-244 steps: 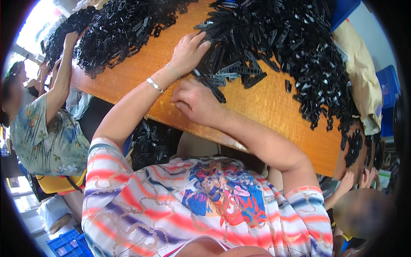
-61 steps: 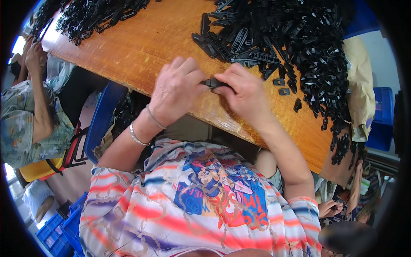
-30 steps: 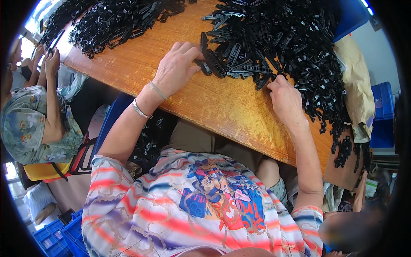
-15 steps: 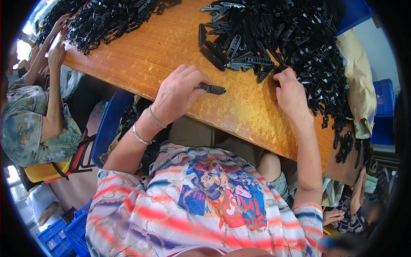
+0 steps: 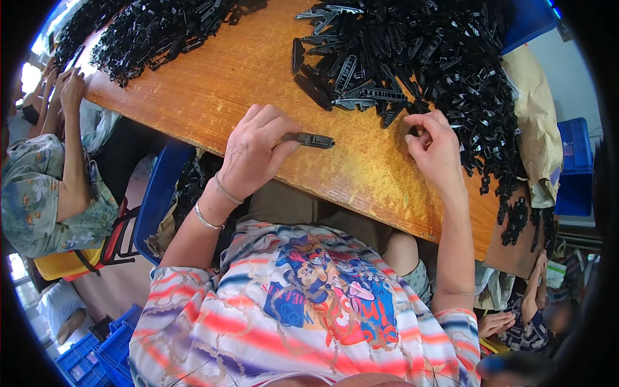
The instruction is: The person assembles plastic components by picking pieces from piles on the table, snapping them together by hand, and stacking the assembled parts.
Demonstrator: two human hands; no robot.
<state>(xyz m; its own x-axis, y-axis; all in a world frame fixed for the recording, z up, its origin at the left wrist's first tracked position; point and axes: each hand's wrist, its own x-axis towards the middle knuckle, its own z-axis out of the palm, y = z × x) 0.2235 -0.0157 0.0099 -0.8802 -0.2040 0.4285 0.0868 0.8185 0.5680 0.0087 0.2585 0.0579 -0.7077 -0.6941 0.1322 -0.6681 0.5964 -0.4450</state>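
Note:
My left hand (image 5: 258, 147) is closed on one end of a long, narrow black plastic part (image 5: 316, 140), whose slotted free end points right above the table. Thumb and forefinger of my right hand (image 5: 437, 147) are pinched around a small black plastic piece (image 5: 414, 131), mostly hidden by the fingers. Just beyond lies a heap of long black plastic parts (image 5: 348, 72). Beside my right hand, a pile of small black plastic pieces (image 5: 474, 103) spreads along the table's right side and hangs over its edge.
The worn wooden table (image 5: 213, 77) carries another black heap (image 5: 155, 42) at the far left. A person in a floral shirt (image 5: 39, 193) works at the left. Brown paper (image 5: 532, 116) and a blue bin (image 5: 574, 164) stand right; another blue bin (image 5: 158, 193) is beside my left arm.
My right hand has drawn back slightly from the pile edge with the small black piece between its fingers. My left hand, still holding the long part, has shifted slightly left and nearer.

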